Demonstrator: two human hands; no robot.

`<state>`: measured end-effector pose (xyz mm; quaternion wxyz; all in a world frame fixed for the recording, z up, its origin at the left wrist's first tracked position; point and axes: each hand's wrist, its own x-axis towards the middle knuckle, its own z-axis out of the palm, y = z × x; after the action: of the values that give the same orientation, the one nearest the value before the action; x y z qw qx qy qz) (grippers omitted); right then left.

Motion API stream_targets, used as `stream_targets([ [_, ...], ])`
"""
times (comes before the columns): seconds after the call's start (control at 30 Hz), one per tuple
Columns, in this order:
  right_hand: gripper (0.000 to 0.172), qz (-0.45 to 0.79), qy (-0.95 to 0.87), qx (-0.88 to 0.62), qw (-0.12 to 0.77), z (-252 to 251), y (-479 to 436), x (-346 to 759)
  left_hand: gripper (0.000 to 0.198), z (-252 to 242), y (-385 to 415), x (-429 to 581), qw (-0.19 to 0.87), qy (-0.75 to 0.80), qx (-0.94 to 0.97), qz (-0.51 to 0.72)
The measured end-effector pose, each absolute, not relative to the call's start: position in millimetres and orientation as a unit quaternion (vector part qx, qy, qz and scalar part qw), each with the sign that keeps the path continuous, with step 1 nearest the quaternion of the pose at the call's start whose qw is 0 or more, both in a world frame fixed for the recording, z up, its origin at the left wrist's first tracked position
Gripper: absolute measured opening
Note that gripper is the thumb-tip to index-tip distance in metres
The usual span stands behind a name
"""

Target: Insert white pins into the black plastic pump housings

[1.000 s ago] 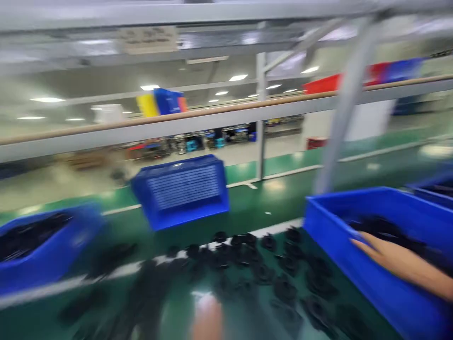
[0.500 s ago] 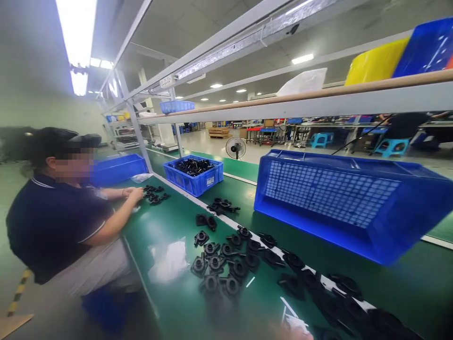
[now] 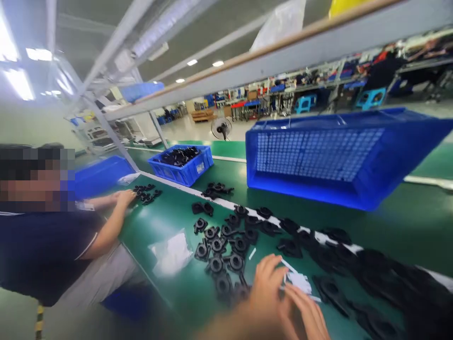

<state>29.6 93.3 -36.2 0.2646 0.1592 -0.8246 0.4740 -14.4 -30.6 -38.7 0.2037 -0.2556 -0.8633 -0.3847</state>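
Note:
My left hand is low in the head view, its fingers bent and slightly apart at the left edge of a small pile of thin white strips. My right hand lies just to the right, fingers stretched out with their tips at the near side of the strips. Nothing shows clearly held in either hand; the palms and wrists are partly blurred. Black round-centred plastic parts with side stems lie spread to the left of my hands. More black parts lie to the right. One loose white strip rests apart.
A co-worker sits at left, hands at a small group of black parts. A blue crate holds more parts. A large blue bin lies tipped on its side. A plastic bag lies on the green table.
Both my hands have come further into view at the white strips; before, only a blurred bit of a hand showed at the bottom edge. The camera view has shifted and tilted.

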Motion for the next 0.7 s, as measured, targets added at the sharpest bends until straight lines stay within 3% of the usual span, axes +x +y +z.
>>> stream_targets([
  [0.13,0.051,0.513,-0.828,0.145,0.173,-42,97,56,0.026,-9,-33,-10,0.184,-0.856,-0.182,-0.447],
  [0.3,0.04,0.568,-0.804,0.149,0.092,-39,96,56,0.015,-9,-32,-13,0.12,-0.862,-0.166,-0.465],
  [0.7,0.026,0.584,-0.79,0.168,0.083,-37,96,55,0.011,-10,-29,-11,0.087,-0.857,-0.166,-0.481],
])
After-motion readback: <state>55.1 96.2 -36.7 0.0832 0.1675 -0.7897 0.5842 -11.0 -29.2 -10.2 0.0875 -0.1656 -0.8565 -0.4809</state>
